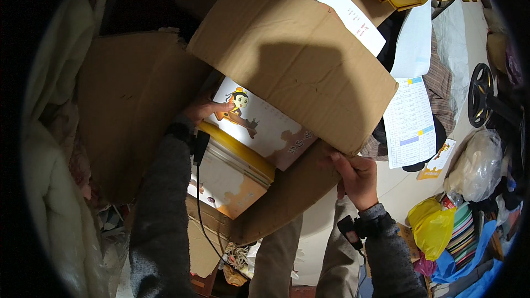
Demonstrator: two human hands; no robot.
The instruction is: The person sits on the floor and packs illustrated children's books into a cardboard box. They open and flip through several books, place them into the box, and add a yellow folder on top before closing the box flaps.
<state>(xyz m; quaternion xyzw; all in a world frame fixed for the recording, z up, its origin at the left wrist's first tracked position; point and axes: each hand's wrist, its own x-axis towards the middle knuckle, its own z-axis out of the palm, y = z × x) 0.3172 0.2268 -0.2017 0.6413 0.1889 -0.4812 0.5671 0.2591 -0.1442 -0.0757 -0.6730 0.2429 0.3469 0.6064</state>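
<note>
A cardboard box [285, 198] stands before me with its flaps raised, and books lie inside it. My left hand [209, 109] reaches in at the box's left side; its thumb lies on the white cover of a book [265, 124] with a cartoon figure, while its other fingers are hidden. Below that book are a yellow edge and a stack of books [232, 182] with pale covers. My right hand [358, 176] grips the corner of the box's upper flap [298, 62], where it meets the right wall.
A printed sheet [410, 124] hangs over dark cloth on the right. Beyond lie a small booklet [437, 159], a clear plastic bag [476, 165], a yellow bag [432, 225] and a black wheel-like part [481, 95]. Another wide cardboard flap [124, 111] spreads at left.
</note>
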